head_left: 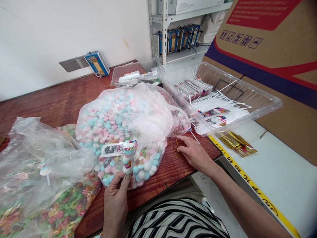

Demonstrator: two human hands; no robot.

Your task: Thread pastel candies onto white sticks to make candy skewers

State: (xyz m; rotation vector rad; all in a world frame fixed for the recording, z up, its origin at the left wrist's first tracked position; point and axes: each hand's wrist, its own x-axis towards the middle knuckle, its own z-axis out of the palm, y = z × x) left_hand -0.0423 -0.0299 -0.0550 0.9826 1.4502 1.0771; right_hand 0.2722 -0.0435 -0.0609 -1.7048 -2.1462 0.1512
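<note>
In my left hand (116, 195) is a small clear candy packet (127, 157), held upright between thumb and fingers, with pastel sweets inside. Behind it, a white printed label (112, 149) shows against a large clear bag of pink, blue and white marshmallows (109, 115). My right hand (192, 151) rests low over the red-brown table, fingers apart and curved. Its fingertips are at a thin gold twist tie (177, 149) lying on the wood; whether they touch it I cannot make out.
At left lies a bag of colourful ring gummies (66, 201). A clear tray (262, 99) on the right holds white sticks and stacked printed cards. Gold twist ties (235, 142) lie beside it. A cardboard box (267, 56) rises behind; a smaller tray (119, 71) sits further back.
</note>
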